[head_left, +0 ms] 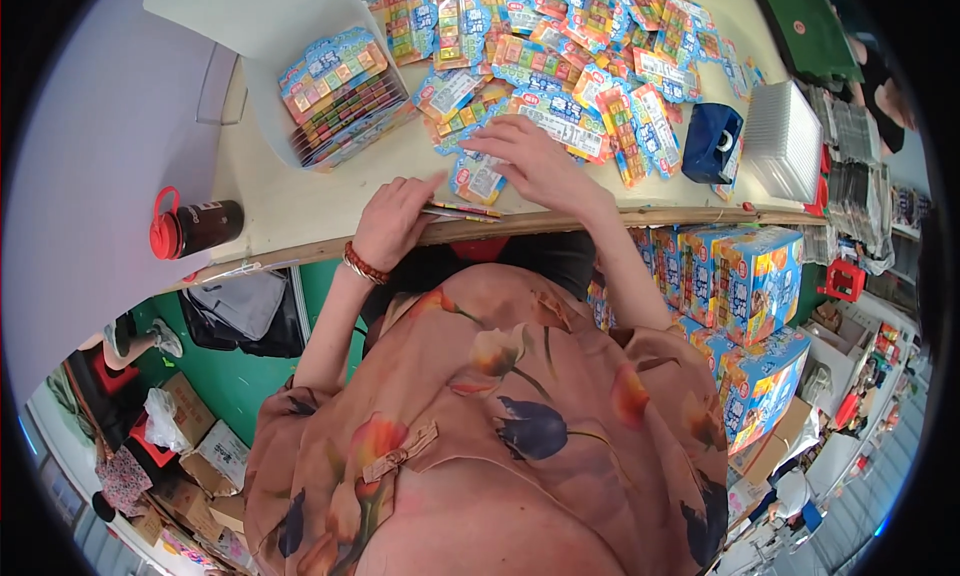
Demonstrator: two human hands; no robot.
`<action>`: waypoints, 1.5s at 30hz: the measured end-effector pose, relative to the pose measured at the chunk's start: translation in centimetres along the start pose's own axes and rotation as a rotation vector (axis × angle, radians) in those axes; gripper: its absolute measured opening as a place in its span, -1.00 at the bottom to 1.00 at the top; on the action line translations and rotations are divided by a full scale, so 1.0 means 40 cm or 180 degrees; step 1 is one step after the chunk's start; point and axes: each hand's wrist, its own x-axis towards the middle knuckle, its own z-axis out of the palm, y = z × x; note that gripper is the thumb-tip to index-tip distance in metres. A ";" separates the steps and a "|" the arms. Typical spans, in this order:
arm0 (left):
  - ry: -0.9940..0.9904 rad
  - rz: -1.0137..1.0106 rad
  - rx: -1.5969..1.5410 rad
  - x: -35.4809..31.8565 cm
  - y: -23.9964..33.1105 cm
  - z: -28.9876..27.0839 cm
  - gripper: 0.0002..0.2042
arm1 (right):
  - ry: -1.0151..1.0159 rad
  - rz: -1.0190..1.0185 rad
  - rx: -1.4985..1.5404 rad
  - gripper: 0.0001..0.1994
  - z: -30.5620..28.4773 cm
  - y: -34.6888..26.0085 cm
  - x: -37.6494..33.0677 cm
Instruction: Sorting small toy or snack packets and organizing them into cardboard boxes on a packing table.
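My left hand (392, 219), with a braided bracelet at its wrist, is closed on a thin stack of colourful blister cards (462, 212), seen edge-on at the table's front edge. My right hand (542, 168) is over the pile, fingers bent and apart, its fingertips above a single blister card (476, 180) lying face down. Whether they touch it cannot be made out. Beyond the hands spreads a loose pile of blister cards (540, 61), some face up with rows of coloured pieces. At the left, an open white box (262, 101) holds a row of upright cards.
A red-lidded dark bottle (205, 228) lies at the table's left. To the right are a navy tape dispenser (712, 144) and a stack of clear plastic trays (783, 141). Printed blue cartons (755, 286) are stacked below the right edge. A green bin (805, 26) stands far right.
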 end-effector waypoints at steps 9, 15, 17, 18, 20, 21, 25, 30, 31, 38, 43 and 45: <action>0.0153 -0.0962 -0.1733 -0.044 -0.022 -0.072 -0.73 | -0.0717 -0.0356 -0.2511 -0.46 0.054 0.030 0.000; 0.0665 -0.1669 -0.3770 -0.058 -0.016 0.002 -0.51 | 0.1594 -0.0389 -0.0551 -0.74 0.061 -0.017 0.014; 0.0774 -0.1532 -0.3949 -0.024 0.011 0.023 -0.37 | 0.1919 0.0152 0.0424 -0.75 0.129 -0.018 -0.010; 0.0752 -0.1522 -0.3967 -0.009 0.011 0.044 -0.37 | 0.2208 0.0671 0.1428 -0.75 0.163 -0.016 -0.024; 0.1132 -0.1091 -0.3668 0.026 0.011 0.074 -0.26 | 0.2317 0.0571 0.2647 -0.74 0.186 -0.063 -0.027; 0.1092 -0.1412 -0.3831 0.035 0.026 0.067 -0.17 | 0.2395 0.0728 0.2802 -0.74 0.193 -0.069 -0.031; 0.1014 -0.1312 -0.2084 0.027 0.008 0.028 -0.18 | 0.2010 0.0748 0.0967 -0.66 0.128 -0.016 -0.092; 0.0505 -0.0568 -0.0536 0.029 -0.003 0.013 -0.41 | 0.1683 0.0826 -0.1787 -0.55 -0.018 0.020 -0.101; 0.0519 -0.0478 -0.0278 0.031 0.005 0.023 -0.41 | 0.1659 0.1006 -0.2087 -0.52 -0.030 0.026 -0.096; 0.0899 -0.0271 0.1576 0.049 0.097 -0.016 -0.56 | 0.0556 0.1115 -0.3287 -0.66 -0.044 0.066 -0.048; 0.0160 -0.0513 0.0352 0.031 0.006 0.005 -0.67 | 0.1320 0.0663 -0.2106 -0.72 -0.079 0.005 -0.045; 0.0119 -0.0822 -0.0202 0.027 -0.005 -0.004 -0.67 | 0.1793 0.0753 -0.1048 -0.78 -0.049 -0.024 -0.048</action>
